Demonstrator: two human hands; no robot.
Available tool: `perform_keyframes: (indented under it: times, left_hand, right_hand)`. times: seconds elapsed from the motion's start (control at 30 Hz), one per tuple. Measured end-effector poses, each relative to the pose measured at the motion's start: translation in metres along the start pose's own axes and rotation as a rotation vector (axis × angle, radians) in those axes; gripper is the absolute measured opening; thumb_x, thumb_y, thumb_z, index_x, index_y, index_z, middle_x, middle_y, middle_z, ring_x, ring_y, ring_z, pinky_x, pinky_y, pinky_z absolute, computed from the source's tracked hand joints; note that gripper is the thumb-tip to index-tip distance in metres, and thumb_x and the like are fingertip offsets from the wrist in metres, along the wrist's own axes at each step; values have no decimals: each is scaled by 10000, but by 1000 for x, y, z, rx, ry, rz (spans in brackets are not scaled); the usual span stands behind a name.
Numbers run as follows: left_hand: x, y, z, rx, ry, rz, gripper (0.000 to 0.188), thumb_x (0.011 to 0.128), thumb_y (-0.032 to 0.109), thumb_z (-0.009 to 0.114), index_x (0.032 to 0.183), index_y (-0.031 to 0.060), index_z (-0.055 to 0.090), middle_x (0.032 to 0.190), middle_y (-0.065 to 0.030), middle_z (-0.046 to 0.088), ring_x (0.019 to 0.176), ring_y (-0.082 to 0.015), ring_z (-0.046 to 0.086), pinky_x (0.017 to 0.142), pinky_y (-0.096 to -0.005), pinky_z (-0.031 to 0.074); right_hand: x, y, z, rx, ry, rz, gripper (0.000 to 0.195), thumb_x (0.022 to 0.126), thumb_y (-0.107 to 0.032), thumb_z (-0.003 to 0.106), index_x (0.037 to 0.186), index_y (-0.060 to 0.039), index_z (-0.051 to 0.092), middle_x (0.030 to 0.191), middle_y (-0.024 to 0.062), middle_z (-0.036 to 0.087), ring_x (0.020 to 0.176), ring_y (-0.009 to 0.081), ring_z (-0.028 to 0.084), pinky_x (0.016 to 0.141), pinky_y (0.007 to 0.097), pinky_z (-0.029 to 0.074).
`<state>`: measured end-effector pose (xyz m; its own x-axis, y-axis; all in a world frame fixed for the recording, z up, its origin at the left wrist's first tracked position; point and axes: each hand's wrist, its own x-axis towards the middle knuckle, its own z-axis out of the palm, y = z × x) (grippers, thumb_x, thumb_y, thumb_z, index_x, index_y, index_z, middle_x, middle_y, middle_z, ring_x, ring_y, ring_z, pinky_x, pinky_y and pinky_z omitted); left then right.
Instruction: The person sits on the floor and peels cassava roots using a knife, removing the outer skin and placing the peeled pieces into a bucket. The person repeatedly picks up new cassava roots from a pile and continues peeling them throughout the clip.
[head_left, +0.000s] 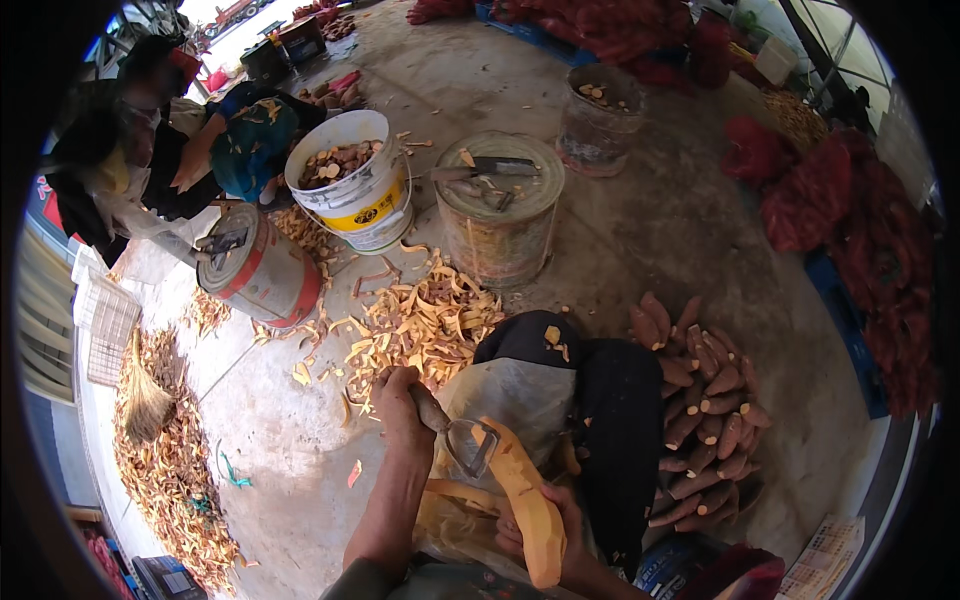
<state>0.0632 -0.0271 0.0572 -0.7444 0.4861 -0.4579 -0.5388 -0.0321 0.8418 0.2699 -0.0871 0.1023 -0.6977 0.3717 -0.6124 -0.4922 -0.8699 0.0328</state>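
My left hand (401, 411) grips the handle of a Y-shaped peeler (471, 448). The peeler's blade end is at the upper end of a long, curved sweet potato (529, 499), whose orange flesh is bare over the surface I can see. My right hand (571, 525) is wrapped around the lower half of that sweet potato. A strip of peel (461, 491) lies to its left, over the plastic sheet (517, 394) that covers my lap. Right of my dark trouser leg, a heap of sweet potatoes (709, 427) rests on the floor, skins on and several ends cut off.
Peelings (427, 322) are heaped before my knees. Beyond stand a metal drum (495, 225) with a knife on top, a white bucket (352, 187) of cut pieces and a tilted can (259, 270). A straw broom (142, 397) lies on more peelings. Another person (150, 142) sits at upper left.
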Motion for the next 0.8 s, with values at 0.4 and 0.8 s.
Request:
perform_keyframes:
  times: [0.4, 0.8]
  left_hand:
    - [-9, 55, -8, 52, -51, 40, 106, 728, 35, 538, 697, 58, 440, 499, -32, 431, 341, -127, 382, 319, -254, 332]
    - [-51, 3, -14, 196, 33, 43, 123, 694, 85, 570, 721, 14, 473, 600, 6, 429, 525, -76, 382, 476, -220, 322]
  right_hand:
    - [19, -20, -10, -712, 165, -729, 572, 644, 71, 586, 1166, -11, 368, 986, 108, 544, 766, 148, 570, 557, 238, 490]
    - [12, 11, -17, -1140, 136, -837, 538, 633, 56, 679, 1079, -4, 385, 1060, 127, 473, 959, 179, 519, 831, 291, 436]
